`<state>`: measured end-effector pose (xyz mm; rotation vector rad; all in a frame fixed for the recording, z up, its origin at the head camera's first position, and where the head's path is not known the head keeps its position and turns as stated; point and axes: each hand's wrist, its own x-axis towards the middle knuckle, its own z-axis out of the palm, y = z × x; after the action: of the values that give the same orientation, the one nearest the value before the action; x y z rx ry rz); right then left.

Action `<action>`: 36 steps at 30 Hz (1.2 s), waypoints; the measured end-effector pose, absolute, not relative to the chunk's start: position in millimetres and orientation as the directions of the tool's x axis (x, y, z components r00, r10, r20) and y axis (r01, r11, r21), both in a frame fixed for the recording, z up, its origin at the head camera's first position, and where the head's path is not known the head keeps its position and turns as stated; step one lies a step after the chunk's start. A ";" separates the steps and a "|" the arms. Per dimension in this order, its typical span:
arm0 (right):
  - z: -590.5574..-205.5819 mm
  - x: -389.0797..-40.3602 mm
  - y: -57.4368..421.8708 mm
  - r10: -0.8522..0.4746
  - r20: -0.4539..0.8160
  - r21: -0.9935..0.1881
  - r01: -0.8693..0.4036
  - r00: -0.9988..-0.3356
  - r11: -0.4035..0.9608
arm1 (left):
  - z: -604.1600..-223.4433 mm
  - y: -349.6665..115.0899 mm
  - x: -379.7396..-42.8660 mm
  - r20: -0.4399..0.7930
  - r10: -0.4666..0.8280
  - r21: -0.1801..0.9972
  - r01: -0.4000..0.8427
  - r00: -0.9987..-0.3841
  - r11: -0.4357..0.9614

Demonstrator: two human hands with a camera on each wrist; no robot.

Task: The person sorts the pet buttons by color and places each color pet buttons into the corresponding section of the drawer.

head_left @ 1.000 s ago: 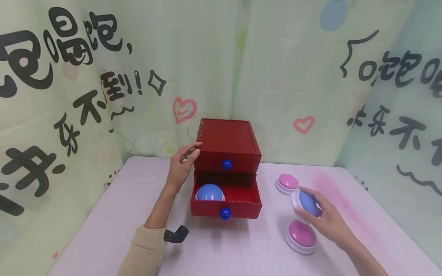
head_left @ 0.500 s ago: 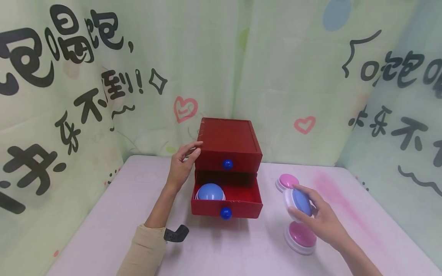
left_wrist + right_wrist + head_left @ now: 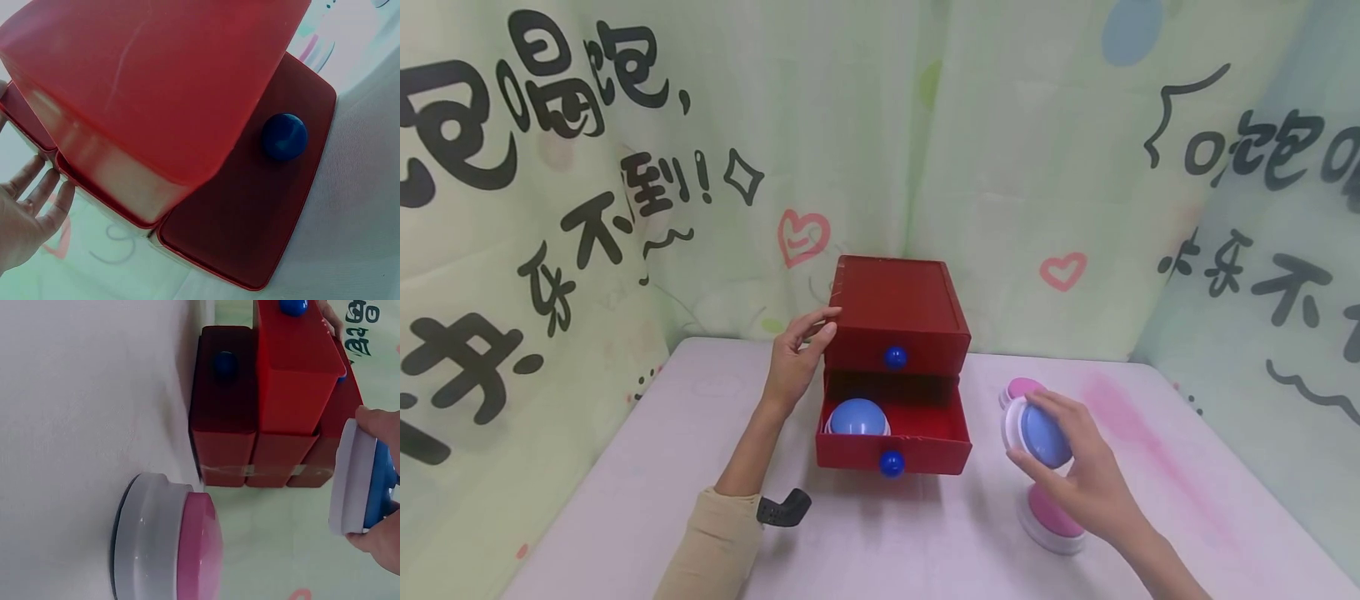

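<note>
**A bare right hand point(image 3: 1093, 479) holds a round blue-and-white plastic button point(image 3: 1047, 437) in the air**

The button is right of the middle of the frame, above the pale, flat table point(image 3: 647, 483). It is tipped on its side, with its white base facing left and its blue dome facing the palm. The thumb and fingers pinch its rim.

Near it are two round pink-and-white plastic buttons. The far pink button point(image 3: 1024, 386) peeks out above it, and the near pink button point(image 3: 1054, 512) is partly hidden below the hand.

In the middle of the frame stands a shiny red box with three drawers point(image 3: 895, 292). Its red middle drawer point(image 3: 850, 452) is pulled out, and a blue dome button point(image 3: 856, 417) sits in its left side. The left hand point(image 3: 796, 354) holds nothing; its fingers are loose and touch the box's left side.

The held button could slip, I think, because only its rim is pinched. A low hand could knock the near pink button. A hard push from the left hand could make the box slide.

Compared with a second ago, the right hand and its button are farther left, and they hide more of both pink buttons. The left hand and the drawer look the same.
</note>
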<state>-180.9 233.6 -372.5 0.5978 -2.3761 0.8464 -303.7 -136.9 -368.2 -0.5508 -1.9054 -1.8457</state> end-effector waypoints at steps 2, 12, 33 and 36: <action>-372.7 -181.9 232.4 -0.229 0.658 -0.405 -0.594 -0.717 0.695 | -368.0 -136.5 -304.1 0.562 -0.013 0.827 0.561 -0.827 0.034; -363.8 -182.4 218.4 -0.235 0.692 -0.405 -0.636 -0.683 0.657 | -367.9 -137.4 -303.3 0.565 -0.015 0.825 0.565 -0.825 0.017; -353.3 -190.1 187.0 -0.277 0.681 -0.404 -0.663 -0.678 0.630 | -370.3 -136.8 -305.0 0.566 -0.014 0.824 0.566 -0.824 0.023; -353.2 -192.6 182.8 -0.290 0.679 -0.395 -0.668 -0.675 0.630 | -369.5 -137.0 -304.6 0.569 -0.014 0.822 0.568 -0.822 0.027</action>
<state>-192.6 182.8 -353.2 0.7478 -2.2809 0.8699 -304.6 -137.0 -369.5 -0.5624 -1.8895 -1.8476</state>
